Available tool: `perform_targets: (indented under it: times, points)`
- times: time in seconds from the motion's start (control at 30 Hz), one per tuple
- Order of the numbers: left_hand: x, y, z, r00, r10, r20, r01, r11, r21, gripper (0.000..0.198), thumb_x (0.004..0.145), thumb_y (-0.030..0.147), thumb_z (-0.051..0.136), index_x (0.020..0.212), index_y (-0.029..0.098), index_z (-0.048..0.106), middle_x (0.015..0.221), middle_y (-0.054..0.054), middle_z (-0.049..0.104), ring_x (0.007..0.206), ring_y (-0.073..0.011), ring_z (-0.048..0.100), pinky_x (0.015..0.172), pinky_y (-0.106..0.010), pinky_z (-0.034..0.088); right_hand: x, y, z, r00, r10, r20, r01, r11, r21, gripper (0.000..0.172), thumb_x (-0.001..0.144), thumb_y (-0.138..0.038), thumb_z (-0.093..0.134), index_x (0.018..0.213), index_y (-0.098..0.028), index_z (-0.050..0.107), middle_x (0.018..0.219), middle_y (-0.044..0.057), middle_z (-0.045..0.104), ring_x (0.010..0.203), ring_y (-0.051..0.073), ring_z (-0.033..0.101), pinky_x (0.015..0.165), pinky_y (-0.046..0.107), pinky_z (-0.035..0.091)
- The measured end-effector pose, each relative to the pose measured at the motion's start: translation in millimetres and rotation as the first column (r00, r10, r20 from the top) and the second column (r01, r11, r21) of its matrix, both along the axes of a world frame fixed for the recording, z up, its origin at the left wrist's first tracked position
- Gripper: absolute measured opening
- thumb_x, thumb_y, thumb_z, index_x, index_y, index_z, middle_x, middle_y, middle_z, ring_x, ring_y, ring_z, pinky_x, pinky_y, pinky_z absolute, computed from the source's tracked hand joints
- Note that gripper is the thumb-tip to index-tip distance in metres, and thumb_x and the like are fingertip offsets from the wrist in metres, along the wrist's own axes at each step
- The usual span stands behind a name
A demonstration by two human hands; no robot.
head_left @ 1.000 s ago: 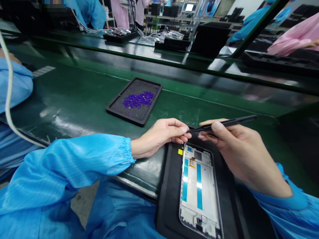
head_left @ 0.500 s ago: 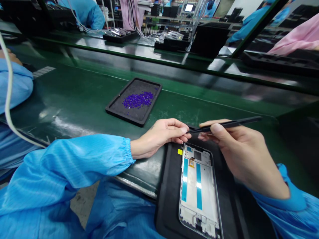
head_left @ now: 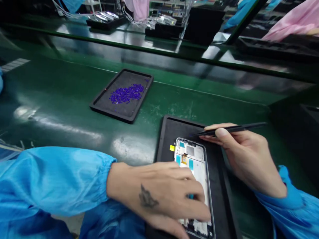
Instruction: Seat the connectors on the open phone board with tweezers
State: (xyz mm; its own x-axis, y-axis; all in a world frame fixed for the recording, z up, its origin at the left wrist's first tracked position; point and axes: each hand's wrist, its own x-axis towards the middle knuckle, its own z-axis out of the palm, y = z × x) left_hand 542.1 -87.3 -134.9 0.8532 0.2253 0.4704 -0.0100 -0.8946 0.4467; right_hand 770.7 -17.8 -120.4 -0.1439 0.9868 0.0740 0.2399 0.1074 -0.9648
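Note:
My left hand (head_left: 159, 196) lies across the lower half of a phone's front frame (head_left: 193, 156), fingers together and curled down over it. Whether those fingers touch the frame or hold anything small, I cannot tell. The frame, silver-edged with cyan strips and a small gold part near its top, rests on a black mat tray (head_left: 165, 142). A yellow label (head_left: 172, 148) sits beside its upper left edge. My right hand (head_left: 239, 149) hovers just above the frame's top right corner, pinching slim black tweezers (head_left: 231, 129) whose tip points left.
A black tray (head_left: 104, 108) holding a heap of tiny purple pieces (head_left: 126, 94) lies on the green bench (head_left: 67, 132) beyond my hands. Further back stand another bench with black trays and cables, and people in blue and pink sleeves.
My left hand has moved from beside the tweezers tip down onto the frame's lower half. The whole view has shifted up and left, and the right hand stays pinching the tweezers.

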Motion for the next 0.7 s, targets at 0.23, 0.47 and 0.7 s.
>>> perform_targets:
  times: [0.23, 0.47, 0.7]
  points:
    - [-6.2, -8.9, 6.8, 0.982, 0.046, -0.182, -0.035, 0.998, 0.061, 0.038, 0.101, 0.046, 0.045, 0.122, 0.019, 0.063, 0.129, -0.009, 0.061, 0.123, -0.0314, 0.050, 0.095, -0.046, 0.039, -2.9, -8.5, 5.6, 0.963, 0.094, 0.252, -0.125, 0.986, 0.108, 0.028, 0.092, -0.048, 0.068, 0.088, -0.022, 0.079, 0.100, 0.005, 0.074, 0.088, 0.021, 0.073, 0.078, 0.032, 0.063]
    - [-8.0, -3.0, 2.4, 0.991, 0.005, -0.136, 0.008, 0.995, 0.096, 0.048, 0.092, 0.052, 0.060, 0.124, 0.018, 0.066, 0.128, -0.017, 0.065, 0.122, -0.0374, 0.058, 0.100, -0.045, 0.047, -1.4, -10.4, 0.2, 0.984, 0.079, 0.161, -0.095, 0.991, 0.093, 0.024, 0.092, -0.044, 0.070, 0.091, -0.021, 0.079, 0.100, 0.004, 0.074, 0.088, 0.019, 0.073, 0.080, 0.029, 0.062]
    - [-9.2, -6.7, 28.8, 0.984, 0.147, -0.099, -0.165, 0.963, -0.214, 0.026, 0.086, 0.035, 0.072, 0.111, 0.028, 0.076, 0.117, -0.010, 0.074, 0.116, -0.0300, 0.067, 0.107, -0.035, 0.049, -5.0, -12.3, 5.9, 0.970, 0.076, 0.231, -0.118, 0.977, 0.176, 0.021, 0.094, -0.034, 0.066, 0.085, -0.020, 0.077, 0.096, 0.004, 0.074, 0.084, 0.016, 0.071, 0.075, 0.024, 0.061]
